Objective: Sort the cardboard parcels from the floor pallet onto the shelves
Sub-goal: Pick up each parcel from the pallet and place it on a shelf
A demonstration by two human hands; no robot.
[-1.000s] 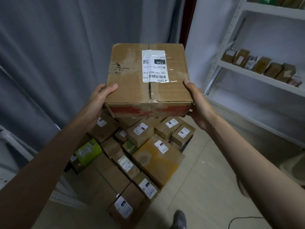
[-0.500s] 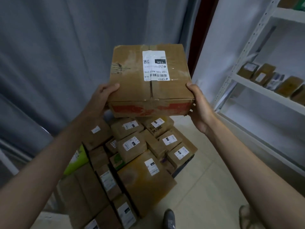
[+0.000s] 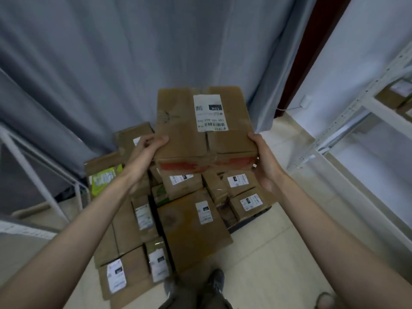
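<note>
I hold a square cardboard parcel with a white label and a red strip on its near edge, out in front of me above the pile. My left hand grips its left side, thumb on top. My right hand grips its right side, thumb on the top edge. Below it, several labelled cardboard parcels lie stacked on the floor pallet. The white shelf rack stands at the right with a few parcels on it.
A grey curtain hangs behind the pile. A white metal frame stands at the left. A green packet lies at the pile's left. My shoe is on the tiled floor by the pile.
The view has turned left and tilted down, so the shelf slid to the right edge. The parcel stays in both hands and now sits lower over the pile.
</note>
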